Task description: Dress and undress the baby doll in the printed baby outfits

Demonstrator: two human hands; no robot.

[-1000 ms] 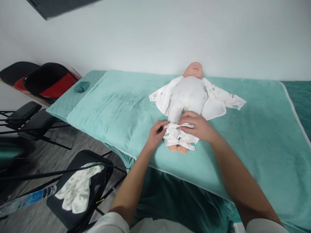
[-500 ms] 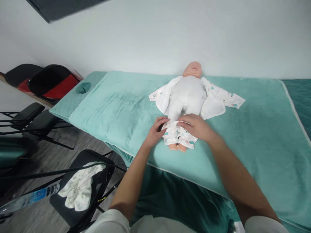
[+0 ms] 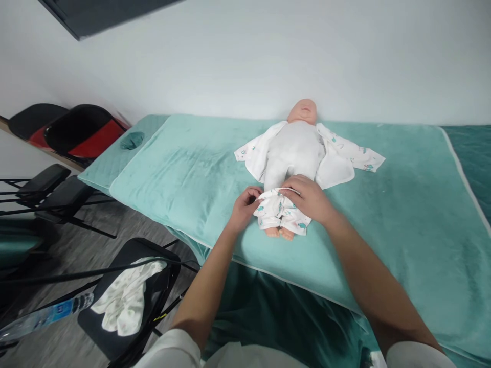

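A baby doll (image 3: 294, 145) lies on its back, its head toward the wall and its feet toward me. Small white printed pants (image 3: 282, 212) cover its lower legs, with the bare feet sticking out of the cuffs. My left hand (image 3: 245, 204) pinches the waistband at its left edge. At the other side of the waistband, my right hand (image 3: 307, 197) grips the cloth between thumb and fingers. An open white printed jacket (image 3: 337, 163) is spread under the doll's torso, its sleeves out to both sides.
The doll rests on a massage table with a green cover (image 3: 184, 168), against a white wall. At lower left, a black chair (image 3: 103, 327) holds a crumpled white cloth (image 3: 128, 301). A water bottle (image 3: 49, 314) is beside it. Red and black chairs (image 3: 86, 133) stand farther left.
My left hand has closed on the waistband edge and drawn it slightly outward to the left. The waistband now looks straighter and more stretched. My right hand has shifted only slightly.
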